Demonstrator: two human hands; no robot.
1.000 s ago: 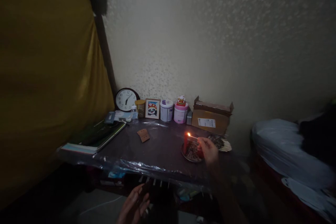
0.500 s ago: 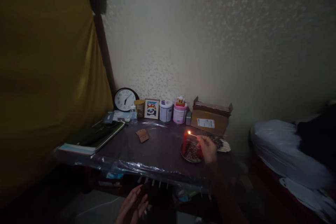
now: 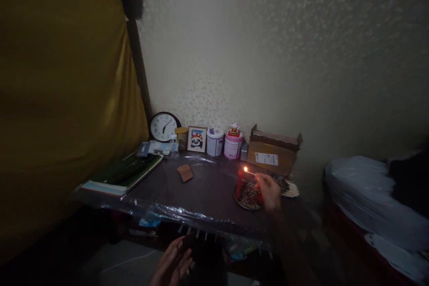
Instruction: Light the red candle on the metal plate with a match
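Note:
My right hand (image 3: 269, 191) pinches a lit match (image 3: 251, 173), its flame just right of and slightly above the top of a red candle (image 3: 239, 184). No flame shows on the candle. It stands upright at the left side of a shallow round metal dish (image 3: 248, 208) with small speckled bits in it. Another red piece (image 3: 259, 197) in the dish is partly hidden by my right hand. Below the table's front edge, my left hand (image 3: 172, 260) has its fingers curled around a dark thing that I cannot make out.
On the plastic-covered table (image 3: 208, 196) lie a folded brown card (image 3: 185, 173) and a green book (image 3: 134, 172). A clock (image 3: 165, 127), panda picture (image 3: 197, 139), two tins (image 3: 215, 142) and cardboard box (image 3: 273, 154) line the wall. A pale-edged fan-shaped thing (image 3: 291, 189) lies behind my right hand.
The whole view has shifted slightly, so everything appears a little farther right. The match still burns beside the candle top, and both hands keep nearly the same pose.

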